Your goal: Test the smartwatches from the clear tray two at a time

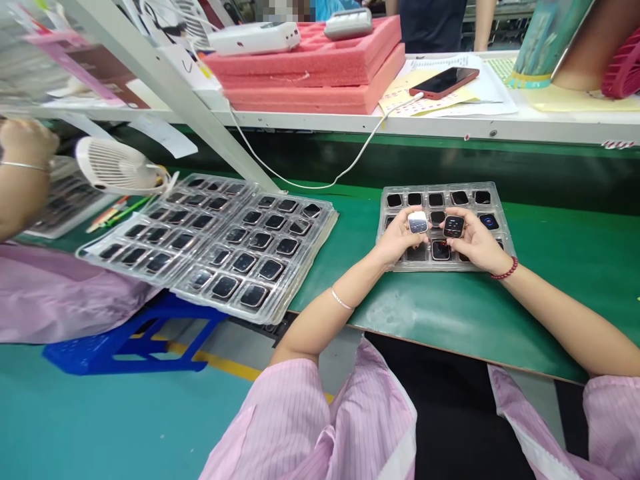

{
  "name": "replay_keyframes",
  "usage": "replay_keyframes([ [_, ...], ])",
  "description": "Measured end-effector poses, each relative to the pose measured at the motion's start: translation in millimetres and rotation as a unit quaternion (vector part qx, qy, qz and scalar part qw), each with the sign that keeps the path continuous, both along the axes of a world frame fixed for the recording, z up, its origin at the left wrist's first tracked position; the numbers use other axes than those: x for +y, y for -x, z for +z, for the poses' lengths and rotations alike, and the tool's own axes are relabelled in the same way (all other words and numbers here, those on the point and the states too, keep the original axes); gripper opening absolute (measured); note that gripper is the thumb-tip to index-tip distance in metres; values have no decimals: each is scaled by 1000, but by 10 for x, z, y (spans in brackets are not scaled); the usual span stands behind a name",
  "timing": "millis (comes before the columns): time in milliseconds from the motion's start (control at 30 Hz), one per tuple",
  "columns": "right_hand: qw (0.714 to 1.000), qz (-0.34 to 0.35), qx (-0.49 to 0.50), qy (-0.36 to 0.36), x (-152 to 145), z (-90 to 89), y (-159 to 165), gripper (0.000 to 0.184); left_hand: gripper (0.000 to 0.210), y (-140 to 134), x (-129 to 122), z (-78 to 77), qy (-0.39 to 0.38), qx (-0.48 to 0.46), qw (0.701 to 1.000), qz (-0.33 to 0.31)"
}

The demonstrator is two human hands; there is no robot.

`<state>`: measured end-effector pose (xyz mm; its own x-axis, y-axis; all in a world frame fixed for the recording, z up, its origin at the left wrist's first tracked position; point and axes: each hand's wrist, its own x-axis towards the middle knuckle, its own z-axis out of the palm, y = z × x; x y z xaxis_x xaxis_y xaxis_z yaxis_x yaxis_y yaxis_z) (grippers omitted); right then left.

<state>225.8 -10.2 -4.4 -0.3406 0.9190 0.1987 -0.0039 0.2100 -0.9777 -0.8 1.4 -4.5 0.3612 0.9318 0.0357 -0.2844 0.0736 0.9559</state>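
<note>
My left hand (395, 239) grips a smartwatch case (418, 223) whose screen shines with glare. In my right hand (475, 241) is a second smartwatch case (454, 227), dark-faced with small icons on its screen; neither has a strap. Both are held side by side above a clear plastic tray (390, 261). Square watch cases sit in the tray's compartments, and one at the right, a watch case with a lit screen (489, 221), shows a bluish display. My hands and wrists hide part of the tray.
Left on the green bench (425, 300) lie stacked clear trays (240, 303) full of watch cases, near a white fan (117, 165). A shelf (540, 123) above carries pink foam (305, 77) and a charging phone (444, 83). A co-worker's arm (20, 173) is at far left, by a blue stool (125, 340).
</note>
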Motion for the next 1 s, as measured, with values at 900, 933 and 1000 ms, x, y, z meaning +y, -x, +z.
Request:
replay_keyframes([
  [900,986,17,58,152,22,183,-93,60,71,12,21,39,10,24,1000,-19],
  [933,991,8,37,125,17,161,-76,61,70,0,18,15,-12,42,999,-12],
  [1000,997,-4,0,80,-1,121,-40,59,68,-19,7,-19,-41,65,997,-6],
])
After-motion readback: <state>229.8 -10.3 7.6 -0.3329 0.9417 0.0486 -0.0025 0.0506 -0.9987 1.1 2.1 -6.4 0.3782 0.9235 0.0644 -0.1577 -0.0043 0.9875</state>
